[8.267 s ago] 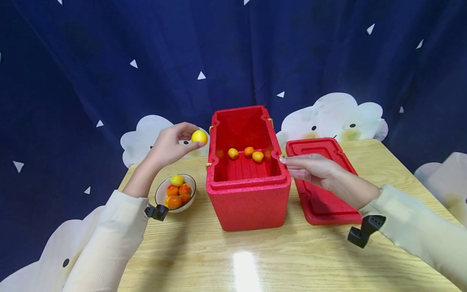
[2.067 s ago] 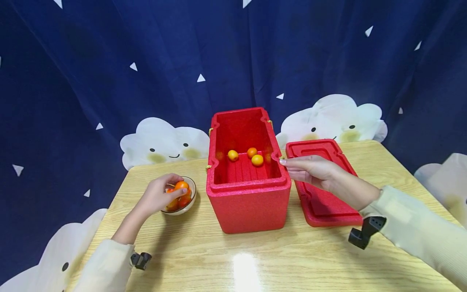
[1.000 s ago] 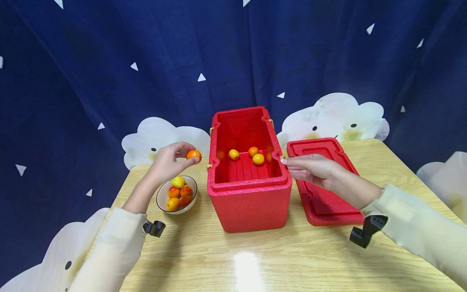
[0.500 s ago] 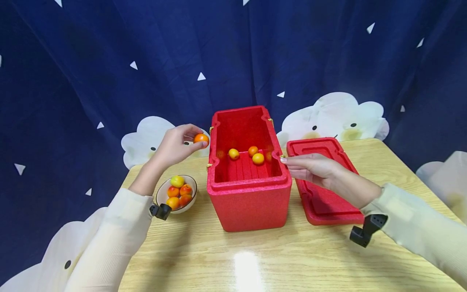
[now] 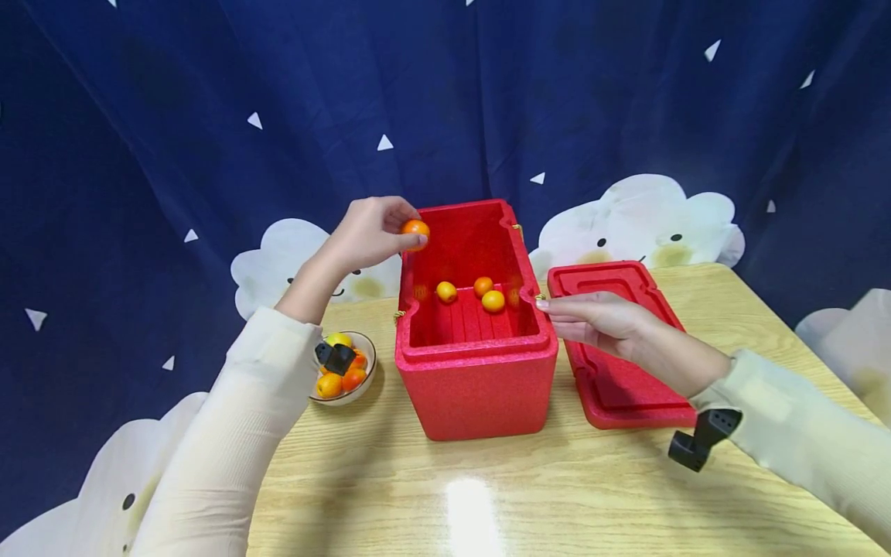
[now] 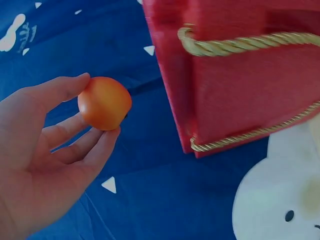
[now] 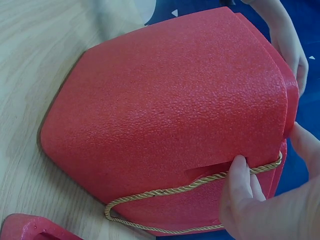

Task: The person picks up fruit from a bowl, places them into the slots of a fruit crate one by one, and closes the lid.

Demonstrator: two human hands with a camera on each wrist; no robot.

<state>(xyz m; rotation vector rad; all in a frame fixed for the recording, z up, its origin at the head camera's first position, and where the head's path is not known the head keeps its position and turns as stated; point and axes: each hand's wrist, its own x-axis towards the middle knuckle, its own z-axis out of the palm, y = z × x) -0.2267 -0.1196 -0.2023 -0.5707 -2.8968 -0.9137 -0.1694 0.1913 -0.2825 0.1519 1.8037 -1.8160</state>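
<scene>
My left hand pinches a small round orange fruit between thumb and fingertips, over the left rim of a deep red box. In the left wrist view the fruit is smooth, with a dark spot at one end. Three orange and yellow fruits lie on the box floor. With my right hand I hold the box's right rim; in the right wrist view the thumb lies at the edge and the fingers press the outer wall by the gold rope handle.
A cream bowl with several fruits stands left of the box, partly hidden by my left wrist camera. The red lid lies to the right, under my right arm. Behind the wooden table hangs a blue curtain.
My left hand has taken an orange fruit from the bowl, lifted it and carried it right to the box rim. Earlier it held a yellow one. The right hand has stayed on the rim.
</scene>
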